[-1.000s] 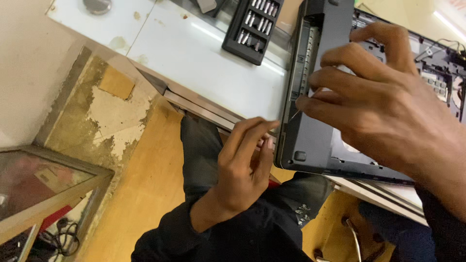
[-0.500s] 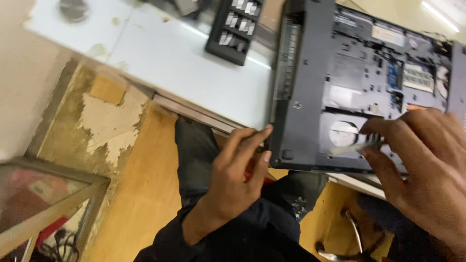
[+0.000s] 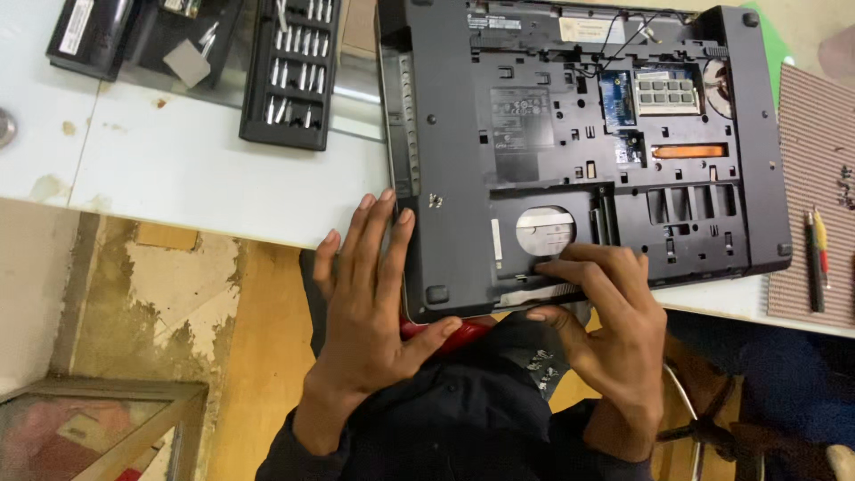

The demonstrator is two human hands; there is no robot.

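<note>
From the head camera I see an upturned dark grey plastic laptop base (image 3: 579, 142) with its covers off, lying on the white desk (image 3: 196, 178) and hanging slightly over the near edge. The left hand (image 3: 374, 303) lies flat with fingers spread against the laptop's left side at its near-left corner, thumb hooked under the near edge; it is open, clamped on nothing. The right hand (image 3: 606, 330) grips the laptop's near edge at the middle, fingers curled over the rim beside a round silver disc (image 3: 545, 233) in an open bay, thumb beneath; I read it as closed on the laptop base.

Inside the base, a green memory board (image 3: 666, 89) and a small blue circuit card (image 3: 616, 96) sit toward the far-right area, with a copper-coloured strip (image 3: 688, 151) just nearer than them. A black tray of silver screwdriver bits (image 3: 289, 76) rests on the desk to the left of the laptop, toward the far edge, and a black rectangular battery pack (image 3: 93, 36) lies at the far-left corner. To the right, a brown ribbed mat (image 3: 815, 196) carries a black pen (image 3: 812, 258) and a yellow-and-red pen (image 3: 824, 245) near the desk's near edge. Below the desk, a dark garment (image 3: 472, 410) covers my lap, above a worn orange-brown floor (image 3: 178, 312).
</note>
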